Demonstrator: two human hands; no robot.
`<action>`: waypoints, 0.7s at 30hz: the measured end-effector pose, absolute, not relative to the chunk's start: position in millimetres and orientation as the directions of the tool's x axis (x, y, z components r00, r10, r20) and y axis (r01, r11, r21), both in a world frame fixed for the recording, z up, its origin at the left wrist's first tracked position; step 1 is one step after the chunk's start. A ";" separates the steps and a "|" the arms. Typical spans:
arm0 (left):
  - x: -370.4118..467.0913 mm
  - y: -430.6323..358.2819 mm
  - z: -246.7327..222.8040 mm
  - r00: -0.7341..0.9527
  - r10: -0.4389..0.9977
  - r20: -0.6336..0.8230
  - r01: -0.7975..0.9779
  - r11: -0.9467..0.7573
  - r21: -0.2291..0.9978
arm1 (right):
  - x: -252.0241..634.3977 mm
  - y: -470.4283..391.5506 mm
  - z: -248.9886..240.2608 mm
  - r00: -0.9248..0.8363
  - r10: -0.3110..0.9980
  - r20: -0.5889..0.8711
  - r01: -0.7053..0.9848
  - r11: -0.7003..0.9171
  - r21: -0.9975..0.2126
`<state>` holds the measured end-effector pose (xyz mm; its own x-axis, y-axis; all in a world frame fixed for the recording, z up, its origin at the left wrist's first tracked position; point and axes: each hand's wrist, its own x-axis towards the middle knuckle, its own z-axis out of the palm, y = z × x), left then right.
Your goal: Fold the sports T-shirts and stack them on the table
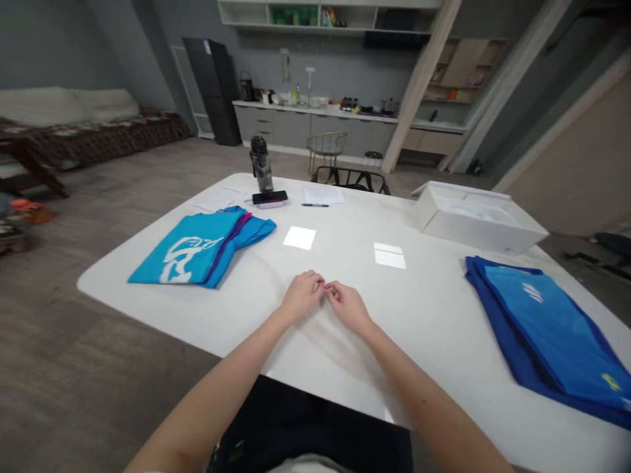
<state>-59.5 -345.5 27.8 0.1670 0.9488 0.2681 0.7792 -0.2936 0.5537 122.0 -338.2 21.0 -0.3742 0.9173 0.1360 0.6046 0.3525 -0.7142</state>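
My left hand point(302, 295) and my right hand point(347, 306) meet at the fingertips over the middle of the white table point(315, 348). Both have curled fingers, thumb and forefinger pinched together. Anything between the fingertips is too small to make out. Left of my hands lies a folded turquoise shirt point(192, 246) with white print, and a purple edge shows among its layers. On the right, folded blue garments point(557, 328) lie stacked near the table's edge.
A white open box point(483, 220) stands at the back right. Toward the back are a clear bottle point(261, 165), a black phone point(269, 197), a pen point(315, 205) and paper point(324, 196). Chairs point(328, 146) stand beyond the table.
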 end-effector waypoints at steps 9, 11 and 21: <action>-266.6 -330.4 67.2 -0.339 0.830 0.442 0.920 0.195 0.340 | -81.4 -301.7 39.9 -0.556 0.813 0.174 0.504 0.496 -0.708; -306.5 -323.2 70.2 -0.459 0.777 0.431 0.883 0.344 0.320 | -102.7 -302.3 43.2 -0.573 0.802 0.167 0.486 0.497 -0.719; -367.6 -314.0 51.4 -0.447 0.833 0.327 0.895 0.411 0.176 | -145.3 -295.7 49.5 -0.599 0.775 0.198 0.454 0.533 -0.714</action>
<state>-367.6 -314.0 51.4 -0.4465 0.8328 0.3273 0.8947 0.4106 0.1758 -145.3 -295.7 49.5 -0.5995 0.7755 0.1981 0.4541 0.5334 -0.7136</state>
